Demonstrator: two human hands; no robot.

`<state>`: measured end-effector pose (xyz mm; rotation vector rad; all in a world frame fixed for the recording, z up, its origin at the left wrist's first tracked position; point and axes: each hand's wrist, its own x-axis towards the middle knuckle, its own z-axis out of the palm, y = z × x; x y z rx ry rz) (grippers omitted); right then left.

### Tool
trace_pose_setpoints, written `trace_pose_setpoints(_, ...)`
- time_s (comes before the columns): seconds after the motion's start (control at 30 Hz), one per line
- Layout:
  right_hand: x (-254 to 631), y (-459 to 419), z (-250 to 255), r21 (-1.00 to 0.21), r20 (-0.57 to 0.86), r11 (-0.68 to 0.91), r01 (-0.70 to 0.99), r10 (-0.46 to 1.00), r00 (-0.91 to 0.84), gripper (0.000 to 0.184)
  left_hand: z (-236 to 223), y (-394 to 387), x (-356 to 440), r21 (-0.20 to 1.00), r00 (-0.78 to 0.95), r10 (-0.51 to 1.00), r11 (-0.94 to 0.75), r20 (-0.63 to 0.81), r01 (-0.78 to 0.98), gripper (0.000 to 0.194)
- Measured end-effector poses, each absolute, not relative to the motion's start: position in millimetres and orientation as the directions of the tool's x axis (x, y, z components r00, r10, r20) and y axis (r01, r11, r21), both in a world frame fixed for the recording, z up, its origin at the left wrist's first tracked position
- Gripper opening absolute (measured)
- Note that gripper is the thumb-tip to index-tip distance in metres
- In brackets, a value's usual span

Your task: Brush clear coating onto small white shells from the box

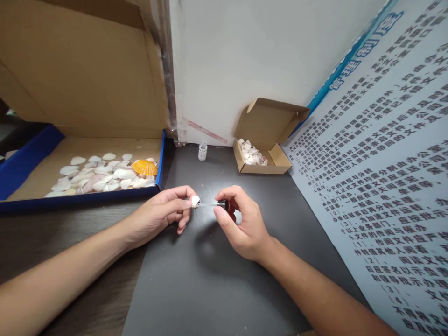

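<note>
My left hand (171, 210) pinches a small white seashell (195, 201) with a dark mark on its right side. Facing it, my right hand (241, 219) grips a black cap (222, 204) between thumb and fingers. A thin pale applicator stick (208, 205) runs from the cap to the shell; its tip meets or nearly meets the dark mark. Behind both hands, a small clear bottle (202, 151) with a white label stands upright without a cap.
A large blue-sided cardboard box (84, 196) at left, lid raised, holds many white shells and one orange scallop shell (144, 167). The small open carton (280, 161) at back right contains more white shells (252, 154). A printed board (378, 140) leans along the right.
</note>
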<state>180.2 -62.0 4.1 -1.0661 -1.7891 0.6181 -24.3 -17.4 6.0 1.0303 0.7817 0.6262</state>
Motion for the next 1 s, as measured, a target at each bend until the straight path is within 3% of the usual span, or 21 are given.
trace_pose_setpoints(1.0,176.8,-63.3,8.3,-0.758,0.408,0.476,0.447,0.880,-0.245,0.008,-0.5,-16.8,-24.6,0.958,0.587,0.791,0.272,-0.171,-0.087,0.022)
